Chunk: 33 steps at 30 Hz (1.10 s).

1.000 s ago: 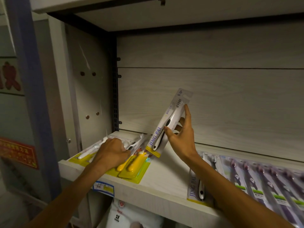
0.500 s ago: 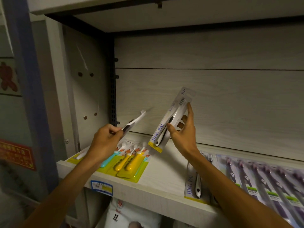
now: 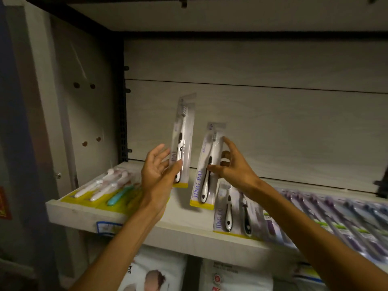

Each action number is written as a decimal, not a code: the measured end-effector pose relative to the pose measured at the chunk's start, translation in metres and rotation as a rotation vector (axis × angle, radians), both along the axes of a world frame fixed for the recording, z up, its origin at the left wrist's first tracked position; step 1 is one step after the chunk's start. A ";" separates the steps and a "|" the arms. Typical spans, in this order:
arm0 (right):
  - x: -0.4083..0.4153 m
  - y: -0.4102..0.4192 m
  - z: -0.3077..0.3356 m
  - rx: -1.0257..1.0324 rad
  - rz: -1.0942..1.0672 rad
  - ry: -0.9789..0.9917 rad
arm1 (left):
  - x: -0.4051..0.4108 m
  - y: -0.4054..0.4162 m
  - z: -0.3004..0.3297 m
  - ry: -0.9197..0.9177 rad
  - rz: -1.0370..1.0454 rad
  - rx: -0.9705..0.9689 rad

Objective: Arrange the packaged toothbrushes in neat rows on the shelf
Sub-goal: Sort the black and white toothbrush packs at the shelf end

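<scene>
two clear-and-white blister packs, each with a yellow strip at the bottom and a black-and-white toothbrush inside, are held upright above the pale wooden shelf (image 3: 126, 217). the left hand (image 3: 156, 173) pinches the left pack (image 3: 182, 141) low down between thumb and curled fingers, the other fingers spread loose; only "pai" reads beside the thumb. the right hand (image 3: 233, 166) holds the right pack (image 3: 207, 166) near its middle, thumb in front, fingers behind, and "jing pai" runs up its edge in blue. both long axes stand nearly vertical, heads up, the right pack leaning a little rightward. a matching flat row (image 3: 235, 213), also marked "jing pai", lies just below and right of the right pack, so the right hand looks nearer to it. bare board lies between that row and the yellow-backed packs of white and teal brushes (image 3: 109, 190) at left. purple-handled packs (image 3: 327, 215) fill the right.
</scene>
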State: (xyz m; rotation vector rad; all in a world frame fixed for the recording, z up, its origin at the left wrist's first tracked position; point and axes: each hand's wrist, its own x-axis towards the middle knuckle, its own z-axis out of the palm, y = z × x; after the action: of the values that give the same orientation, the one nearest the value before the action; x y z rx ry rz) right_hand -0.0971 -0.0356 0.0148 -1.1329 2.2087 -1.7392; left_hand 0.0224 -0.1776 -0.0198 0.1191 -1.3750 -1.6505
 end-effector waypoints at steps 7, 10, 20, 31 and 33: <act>0.006 0.019 -0.005 0.205 0.039 -0.109 | -0.009 0.016 -0.014 -0.056 0.060 -0.178; 0.008 0.021 -0.009 0.286 0.032 -0.105 | -0.008 0.016 -0.014 -0.067 0.052 -0.189; 0.005 0.017 -0.016 0.607 -0.001 0.026 | -0.009 0.014 -0.015 -0.082 0.050 -0.214; 0.013 0.017 -0.022 1.120 -0.056 0.499 | -0.011 0.012 -0.019 -0.099 0.042 -0.231; 0.012 0.018 -0.022 1.158 -0.085 0.588 | -0.012 0.011 -0.019 -0.099 0.045 -0.227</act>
State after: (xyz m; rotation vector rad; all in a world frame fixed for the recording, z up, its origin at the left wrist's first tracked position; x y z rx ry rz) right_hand -0.0852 -0.0172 -0.0067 -1.2240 2.8406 0.1119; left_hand 0.0105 -0.1665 -0.0388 0.0993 -1.6134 -1.4574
